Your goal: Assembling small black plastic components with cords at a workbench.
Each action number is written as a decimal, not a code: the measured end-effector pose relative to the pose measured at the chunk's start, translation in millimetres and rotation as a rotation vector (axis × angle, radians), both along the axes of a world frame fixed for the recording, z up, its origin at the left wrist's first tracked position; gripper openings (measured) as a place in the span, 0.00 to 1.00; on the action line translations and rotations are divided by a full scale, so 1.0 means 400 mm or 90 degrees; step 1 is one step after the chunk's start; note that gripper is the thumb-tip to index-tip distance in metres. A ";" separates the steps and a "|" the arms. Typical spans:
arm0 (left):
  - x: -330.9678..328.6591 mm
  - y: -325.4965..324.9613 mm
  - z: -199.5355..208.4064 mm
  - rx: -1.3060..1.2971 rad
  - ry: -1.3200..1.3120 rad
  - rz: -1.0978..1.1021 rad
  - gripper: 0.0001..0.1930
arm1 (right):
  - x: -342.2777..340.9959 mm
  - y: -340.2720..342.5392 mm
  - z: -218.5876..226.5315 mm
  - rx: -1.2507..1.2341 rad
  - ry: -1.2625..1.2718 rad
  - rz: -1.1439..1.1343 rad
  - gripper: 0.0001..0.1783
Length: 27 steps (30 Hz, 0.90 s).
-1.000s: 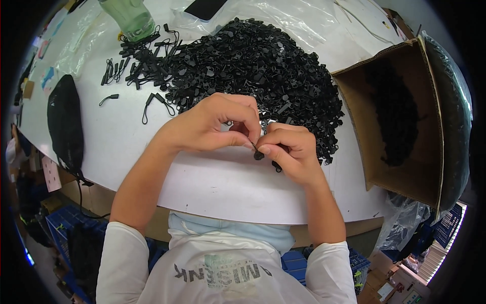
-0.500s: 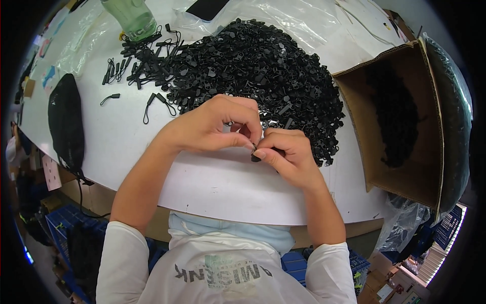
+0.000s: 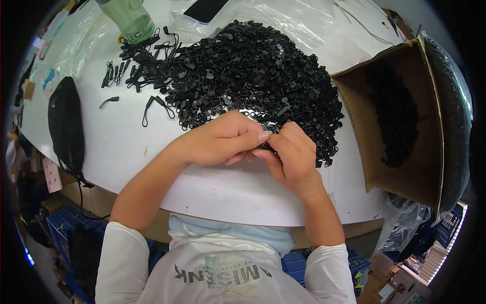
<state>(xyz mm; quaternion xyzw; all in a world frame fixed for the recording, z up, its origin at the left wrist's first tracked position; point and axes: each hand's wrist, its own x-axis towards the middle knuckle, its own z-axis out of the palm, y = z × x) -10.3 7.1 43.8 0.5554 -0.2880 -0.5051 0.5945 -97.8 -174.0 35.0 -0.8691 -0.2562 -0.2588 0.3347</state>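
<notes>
Fingertip to fingertip, my left hand and my right hand meet over the near edge of a large heap of small black zipper sliders. Both are closed in a pinch around a small black piece, mostly covered by the fingers, so its exact kind does not show. To the left of the heap lie several black cord zipper pulls, with a pair and a single one apart from the rest.
An open cardboard box with a dark mass inside lies on its side at the right. A greenish clear bottle, a phone and plastic film are at the back. A black pouch lies on the white table at left.
My left hand has moved slightly right and down and its raised fingers have folded in. The black piece, partly visible before, is now more covered by my fingers.
</notes>
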 end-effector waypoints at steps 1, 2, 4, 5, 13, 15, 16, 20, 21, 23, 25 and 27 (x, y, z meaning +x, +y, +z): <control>-0.002 -0.005 -0.005 -0.015 -0.065 0.037 0.17 | 0.001 -0.001 -0.001 -0.010 -0.002 -0.006 0.13; -0.002 -0.009 -0.009 -0.037 -0.128 0.070 0.16 | 0.002 -0.001 -0.003 -0.022 -0.005 -0.008 0.13; -0.004 -0.014 -0.016 -0.033 -0.279 0.153 0.14 | 0.001 -0.002 -0.004 -0.042 -0.005 -0.018 0.13; -0.007 -0.015 -0.019 -0.007 -0.367 0.204 0.13 | 0.001 -0.002 -0.005 -0.051 -0.002 -0.025 0.12; -0.048 -0.044 -0.045 -0.107 -0.336 0.340 0.08 | -0.005 -0.003 -0.006 -0.049 0.010 -0.066 0.10; -0.044 -0.046 -0.050 -0.138 -0.173 0.330 0.09 | -0.007 -0.003 -0.007 -0.025 0.039 -0.098 0.10; -0.044 -0.048 -0.052 -0.165 -0.133 0.332 0.09 | -0.007 -0.004 -0.008 -0.015 0.056 -0.103 0.09; -0.039 -0.049 -0.060 -0.200 -0.086 0.316 0.08 | -0.007 0.000 -0.012 0.009 0.044 -0.086 0.09; -0.037 -0.047 -0.062 -0.195 -0.107 0.304 0.08 | -0.007 0.003 -0.013 0.007 0.036 -0.075 0.09; -0.032 -0.046 -0.065 -0.190 -0.144 0.309 0.07 | -0.008 0.007 -0.012 0.017 0.032 -0.056 0.09; -0.031 -0.044 -0.066 -0.190 -0.193 0.336 0.06 | -0.010 0.009 -0.008 0.037 0.044 -0.038 0.08; -0.031 -0.044 -0.065 -0.188 -0.251 0.379 0.05 | -0.014 0.004 0.001 0.022 0.036 -0.057 0.08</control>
